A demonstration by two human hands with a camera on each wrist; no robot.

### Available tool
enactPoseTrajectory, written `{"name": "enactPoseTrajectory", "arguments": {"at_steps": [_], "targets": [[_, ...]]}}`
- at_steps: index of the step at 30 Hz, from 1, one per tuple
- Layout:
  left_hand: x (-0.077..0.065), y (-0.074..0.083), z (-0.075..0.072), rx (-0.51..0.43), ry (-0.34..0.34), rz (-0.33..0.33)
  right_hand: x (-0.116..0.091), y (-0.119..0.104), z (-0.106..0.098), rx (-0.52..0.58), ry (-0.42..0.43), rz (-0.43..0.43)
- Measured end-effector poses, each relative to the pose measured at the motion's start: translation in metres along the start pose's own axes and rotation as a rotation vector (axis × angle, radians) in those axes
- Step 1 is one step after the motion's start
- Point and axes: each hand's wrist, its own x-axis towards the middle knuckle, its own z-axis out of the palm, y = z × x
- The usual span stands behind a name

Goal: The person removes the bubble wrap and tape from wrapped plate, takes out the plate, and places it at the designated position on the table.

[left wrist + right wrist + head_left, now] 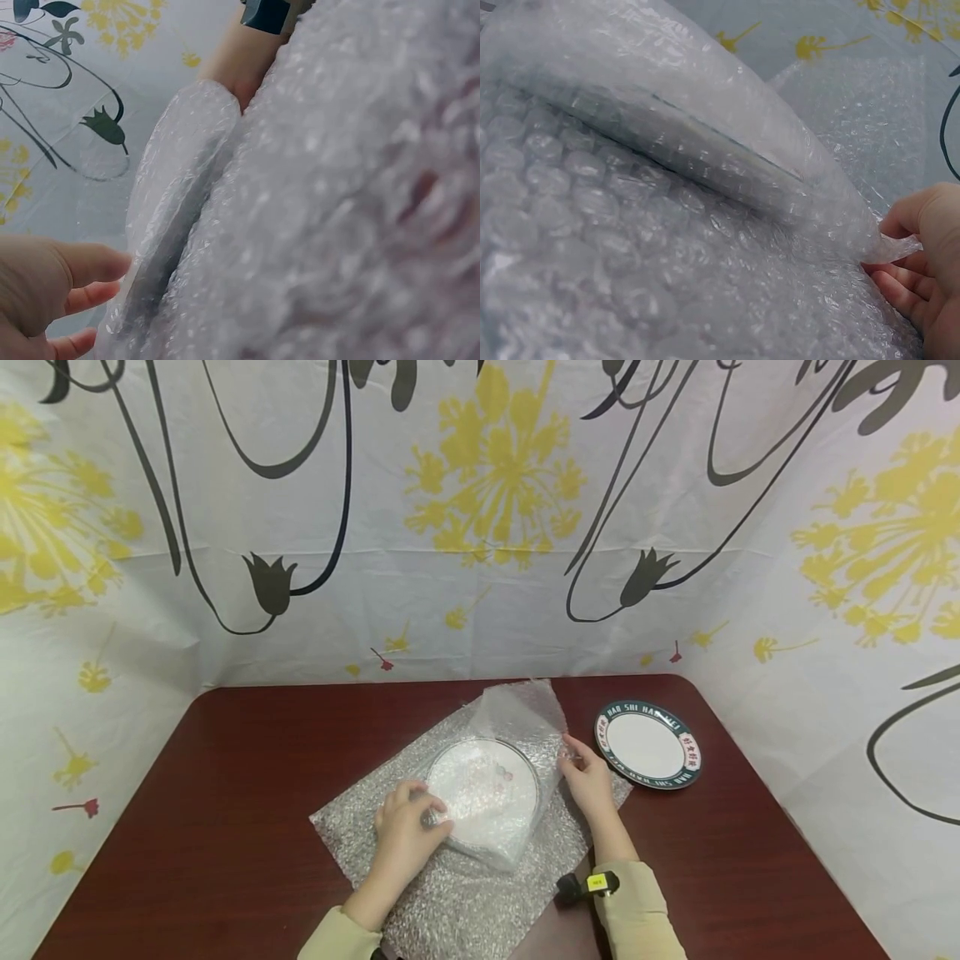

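A round white plate (483,789) with a dark rim lies on a large sheet of bubble wrap (465,902), and a folded-over flap of the wrap covers it. Along the plate's lower left edge, my left hand (405,831) touches the covered plate with fingers spread; in the left wrist view its thumb (97,262) is extended against the wrap. My right hand (588,781) pinches the edge of the flap at the plate's right side, between thumb and fingers, as the right wrist view shows (922,262). The plate's underside is hidden.
A second plate (647,745), white with a dark green lettered rim, lies at the back right, near a corner of the wrap. Everything rests on a dark red-brown table (225,827). A patterned cloth (472,610) hangs behind and on both sides.
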Motion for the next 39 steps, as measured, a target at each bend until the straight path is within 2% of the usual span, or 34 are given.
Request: {"name": "enactPoseTrajectory", "arguments": {"at_steps": [12,22,31,34,39], "targets": [[0.007,-0.004,-0.011,-0.032,-0.05,-0.04,0.0,0.002,0.0,-0.008,0.003,0.0],[0.01,-0.008,-0.017,-0.116,-0.042,-0.052,0.0,0.002,0.001,0.009,0.004,0.003],[0.011,-0.008,-0.017,-0.134,-0.059,-0.083,0.0,0.001,0.0,0.031,0.002,-0.032],[0.011,-0.009,-0.018,-0.136,-0.052,-0.08,0.0,0.002,-0.001,0.041,0.008,-0.021],[0.011,-0.01,-0.018,-0.136,-0.059,-0.078,0.001,0.003,-0.004,0.053,0.006,0.054]]}}
